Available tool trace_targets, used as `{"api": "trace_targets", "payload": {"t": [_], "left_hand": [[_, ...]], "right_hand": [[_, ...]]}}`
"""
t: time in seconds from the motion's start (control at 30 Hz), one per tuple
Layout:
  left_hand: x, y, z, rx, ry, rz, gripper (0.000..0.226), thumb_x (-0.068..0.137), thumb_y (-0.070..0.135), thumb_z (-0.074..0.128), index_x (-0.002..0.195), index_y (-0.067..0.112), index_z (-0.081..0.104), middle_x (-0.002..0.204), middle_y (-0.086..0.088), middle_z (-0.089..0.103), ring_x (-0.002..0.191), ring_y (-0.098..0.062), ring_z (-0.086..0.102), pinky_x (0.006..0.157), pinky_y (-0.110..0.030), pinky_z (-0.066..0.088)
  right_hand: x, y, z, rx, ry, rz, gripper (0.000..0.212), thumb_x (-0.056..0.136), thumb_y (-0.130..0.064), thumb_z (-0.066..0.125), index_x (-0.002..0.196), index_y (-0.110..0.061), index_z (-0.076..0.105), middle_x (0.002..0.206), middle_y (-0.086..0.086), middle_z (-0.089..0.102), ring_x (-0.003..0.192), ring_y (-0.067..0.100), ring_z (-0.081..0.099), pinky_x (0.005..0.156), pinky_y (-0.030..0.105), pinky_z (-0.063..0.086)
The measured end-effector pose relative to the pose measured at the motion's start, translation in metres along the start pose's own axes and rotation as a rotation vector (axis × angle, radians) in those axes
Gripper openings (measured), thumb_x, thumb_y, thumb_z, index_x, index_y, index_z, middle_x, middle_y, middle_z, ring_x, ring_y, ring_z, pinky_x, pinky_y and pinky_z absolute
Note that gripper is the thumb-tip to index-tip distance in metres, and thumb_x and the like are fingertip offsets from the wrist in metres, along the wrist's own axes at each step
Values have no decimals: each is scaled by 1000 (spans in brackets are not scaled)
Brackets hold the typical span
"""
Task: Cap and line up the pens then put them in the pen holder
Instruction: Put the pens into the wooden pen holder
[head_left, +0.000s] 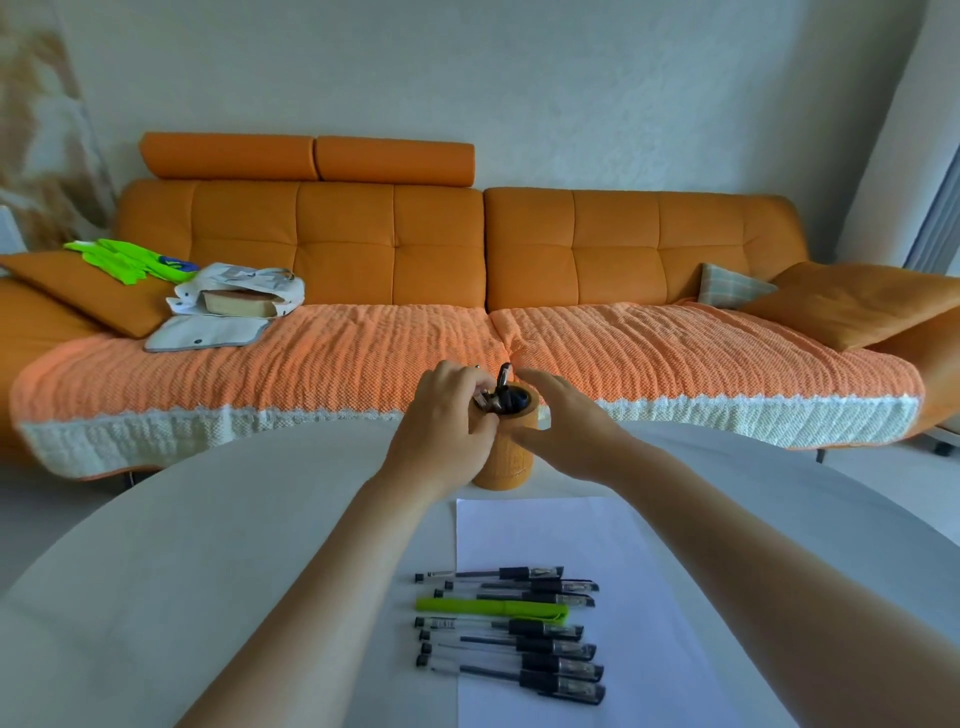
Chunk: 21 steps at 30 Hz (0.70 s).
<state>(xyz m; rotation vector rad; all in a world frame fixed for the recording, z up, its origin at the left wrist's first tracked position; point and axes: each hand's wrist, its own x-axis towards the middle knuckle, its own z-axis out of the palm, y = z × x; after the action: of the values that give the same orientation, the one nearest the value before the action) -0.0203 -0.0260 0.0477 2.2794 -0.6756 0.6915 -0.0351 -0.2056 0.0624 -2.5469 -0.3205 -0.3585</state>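
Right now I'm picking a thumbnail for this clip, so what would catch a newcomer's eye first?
First the long orange sofa across the back wall. Then both hands at the table's far edge: the left hand grips the rim of the orange pen holder, the right hand open beside it. Nearer, a row of capped pens on white paper, one bright green pen among black.

No text, label or number is legible anywhere, even on the pens (511, 631).
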Motion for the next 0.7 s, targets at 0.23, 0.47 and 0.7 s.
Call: {"api": "trace_targets", "payload": {"t": [0.23,0.47,0.7], "left_hand": [[-52,13,-6,7,-375,-130,15,95,25,55,109,26,60,108,9,52,98,-10,50,86,-30,47],[-83,8,-3,137,-664,-234,29,91,35,61,119,36,64,106,14,48,99,-9,50,85,-28,43],[-83,13,4,131,-764,-209,30,92,33,59,121,31,67,113,7,55,100,-13,54,89,-29,46]], "right_hand": [[-58,-4,1,13,-87,-48,26,92,-23,64,116,-31,65,116,-10,58,98,9,57,84,22,44],[-88,8,10,-160,-494,17,33,87,-22,60,115,-37,66,112,-14,64,84,-1,55,70,15,43],[-97,24,16,-187,-507,45,49,84,-23,66,130,-36,55,117,-6,54,96,11,55,76,21,45]]}}
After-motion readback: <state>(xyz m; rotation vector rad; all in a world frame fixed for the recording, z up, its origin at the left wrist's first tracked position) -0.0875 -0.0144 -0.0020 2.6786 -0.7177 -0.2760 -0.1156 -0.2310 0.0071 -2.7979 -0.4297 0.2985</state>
